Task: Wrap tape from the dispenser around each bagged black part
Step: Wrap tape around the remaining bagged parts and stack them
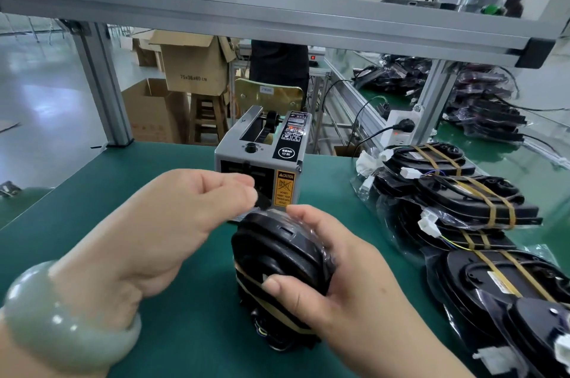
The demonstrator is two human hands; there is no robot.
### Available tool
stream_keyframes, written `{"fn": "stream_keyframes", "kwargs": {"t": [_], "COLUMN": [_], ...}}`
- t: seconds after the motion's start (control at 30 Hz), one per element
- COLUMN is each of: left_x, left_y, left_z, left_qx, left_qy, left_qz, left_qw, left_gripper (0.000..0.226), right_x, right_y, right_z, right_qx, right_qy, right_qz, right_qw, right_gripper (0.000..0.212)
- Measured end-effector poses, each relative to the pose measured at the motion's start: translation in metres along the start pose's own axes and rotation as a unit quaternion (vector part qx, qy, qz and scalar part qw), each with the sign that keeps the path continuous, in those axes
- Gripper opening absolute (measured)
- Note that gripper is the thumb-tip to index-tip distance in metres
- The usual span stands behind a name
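Dispenser (262, 158): "CAUTION", "SEMI". Cardboard box (194, 66): "75x38x40 cm".

To your left, the green table mat (92, 180) lies open from the grey box-shaped tape dispenser (262, 158) out to the aluminium frame post (101, 84). On your right, a row of tape-bound bagged black parts (468, 202) blocks the way. A grey aluminium shelf beam (277, 17) caps headroom.

A thick, glossy, pale green bangle (66, 320) circles the left hand's (160, 223) wrist.
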State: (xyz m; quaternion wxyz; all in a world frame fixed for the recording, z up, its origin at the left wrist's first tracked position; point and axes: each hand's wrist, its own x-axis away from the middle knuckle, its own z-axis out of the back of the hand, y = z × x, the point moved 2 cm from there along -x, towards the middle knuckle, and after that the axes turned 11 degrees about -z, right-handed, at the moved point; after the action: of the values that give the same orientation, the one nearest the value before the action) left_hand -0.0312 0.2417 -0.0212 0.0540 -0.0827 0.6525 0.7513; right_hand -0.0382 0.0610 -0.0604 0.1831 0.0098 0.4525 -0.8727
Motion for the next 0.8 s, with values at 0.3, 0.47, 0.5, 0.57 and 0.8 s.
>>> {"fn": "stream_keyframes", "kwargs": {"t": [0.3,0.47,0.5,0.57,0.8], "left_x": [0.015,0.014,0.014,0.014,0.013], "left_y": [0.010,0.009,0.009,0.009,0.009], "left_z": [-0.013,-0.012,-0.012,-0.012,-0.012], "left_qx": [-0.123,-0.130,-0.131,-0.129,-0.163], "left_qy": [0.003,-0.002,0.001,0.004,0.006], "left_qz": [-0.063,-0.034,-0.028,-0.017,-0.027], "left_qw": [0.990,0.991,0.991,0.991,0.986], "left_gripper": [0.034,0.035,0.034,0.032,0.030], "right_x": [0.005,0.007,0.008,0.008,0.009], "right_y": [-0.006,-0.012,-0.013,-0.014,-0.016], "right_z": [-0.011,-0.015,-0.016,-0.015,-0.014], "right_qx": [0.012,0.030,0.032,0.033,0.036], "right_qy": [0.034,0.056,0.057,0.058,0.058], "right_qz": [-0.003,-0.010,-0.007,-0.004,-0.006], "right_qw": [0.999,0.998,0.998,0.998,0.998], "right_gripper": [0.067,0.060,0.058,0.053,0.058]}}
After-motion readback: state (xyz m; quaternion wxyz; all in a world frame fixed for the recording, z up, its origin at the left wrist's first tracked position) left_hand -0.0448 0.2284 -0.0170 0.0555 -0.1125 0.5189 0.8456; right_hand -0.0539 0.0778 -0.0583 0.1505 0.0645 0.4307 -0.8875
